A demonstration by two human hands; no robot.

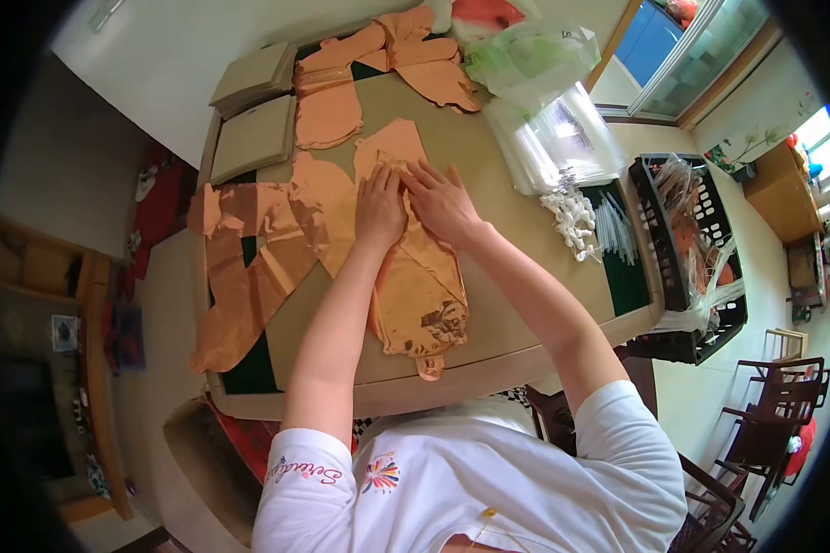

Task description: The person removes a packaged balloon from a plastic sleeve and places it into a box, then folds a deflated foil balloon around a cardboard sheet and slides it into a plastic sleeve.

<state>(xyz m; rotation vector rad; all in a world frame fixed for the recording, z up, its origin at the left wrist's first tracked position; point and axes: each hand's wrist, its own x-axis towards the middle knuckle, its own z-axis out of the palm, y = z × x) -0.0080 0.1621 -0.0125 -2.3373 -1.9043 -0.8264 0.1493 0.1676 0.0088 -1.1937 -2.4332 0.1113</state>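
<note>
A flat, shiny orange-copper foil piece [420, 286] lies in front of me on the table, with a printed pattern near its lower end. My left hand [381, 207] presses on its upper part, fingers stretched forward. Beside it, my right hand [440, 203] lies on the same foil with its fingers extended, and the fingertips of both hands nearly meet. Under and beyond the fingers the foil is creased. More copper foil pieces [267, 240] are spread to the left, and others [330, 111] lie at the far side.
Stacked beige packets [254, 143] sit at the back left. Clear plastic sleeves [563, 138], a green-white bag [535, 57], white ties [574, 221] and thin clear sticks [615, 229] lie on the right. Black crates [687, 249] stand beyond the right edge of the table [516, 276].
</note>
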